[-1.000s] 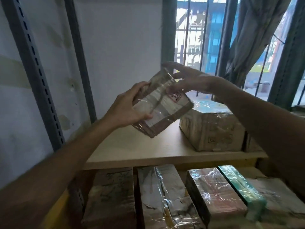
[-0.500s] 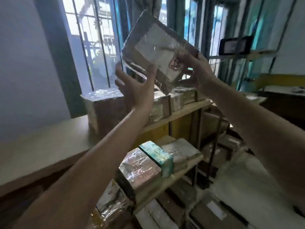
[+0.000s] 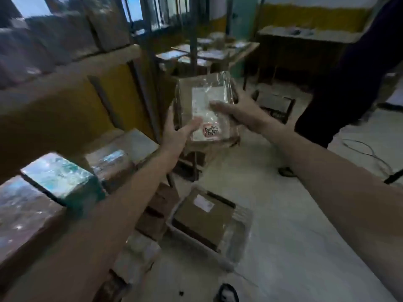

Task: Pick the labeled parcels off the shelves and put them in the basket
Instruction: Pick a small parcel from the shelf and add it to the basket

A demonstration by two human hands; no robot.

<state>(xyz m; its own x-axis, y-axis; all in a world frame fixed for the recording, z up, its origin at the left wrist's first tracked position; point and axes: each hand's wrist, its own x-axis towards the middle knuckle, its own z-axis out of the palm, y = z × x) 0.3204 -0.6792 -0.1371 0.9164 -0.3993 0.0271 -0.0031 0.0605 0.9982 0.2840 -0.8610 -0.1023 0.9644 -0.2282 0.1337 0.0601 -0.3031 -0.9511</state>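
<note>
Head view: both arms reach forward and meet on the labeled parcel [image 3: 205,105]. It is held in the air, above and beyond the basket [image 3: 238,232], with the label face toward the camera. The left hand [image 3: 176,131] has its grip closed on the left edge, thumb on the top face. The right hand [image 3: 237,110] grips the right edge, thumb across the label. The basket stands on the floor [image 3: 305,236] with a brown parcel [image 3: 202,216] inside. The shelves [image 3: 54,101] are left of it.

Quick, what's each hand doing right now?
Left hand: holding the labeled parcel, thumb on its front.
Right hand: holding the same parcel from the other side.
</note>
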